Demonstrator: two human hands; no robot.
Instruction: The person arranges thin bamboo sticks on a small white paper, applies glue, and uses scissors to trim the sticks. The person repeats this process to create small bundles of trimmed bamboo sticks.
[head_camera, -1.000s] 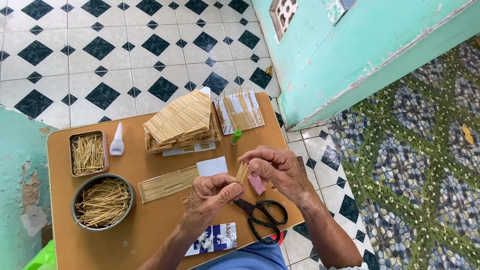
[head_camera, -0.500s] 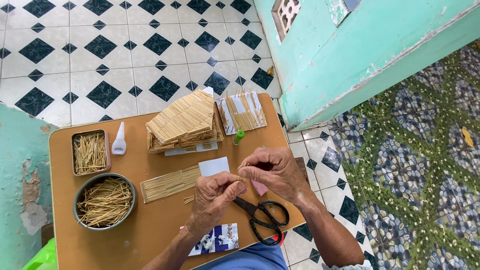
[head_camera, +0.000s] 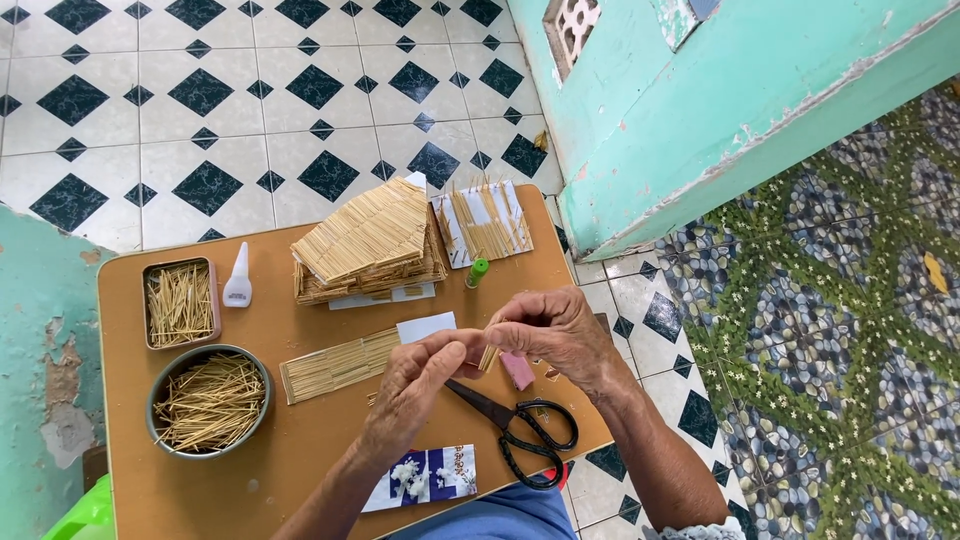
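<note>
Far left on the wooden table (head_camera: 300, 470): rect. tin of sticks (head_camera: 181, 303) w/ round bowl of sticks (head_camera: 210, 400) below it, white glue bottle (head_camera: 238, 277) just beside the tin. Center – stick-built mini house (head_camera: 368, 243), flat stick panel (head_camera: 338, 364) in front. Left hand (head_camera: 415, 385) & right hand (head_camera: 553, 331) meet over the table, fingers pinched shut on a small bundle of sticks (head_camera: 488, 357) between them. Below the hands – black scissors (head_camera: 520, 430); pink eraser-like block (head_camera: 517, 370) near right hand.

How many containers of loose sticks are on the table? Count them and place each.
2: a rectangular tin at the table's far left, and a round bowl just in front of it, toward the person. None seems hidden.
</note>
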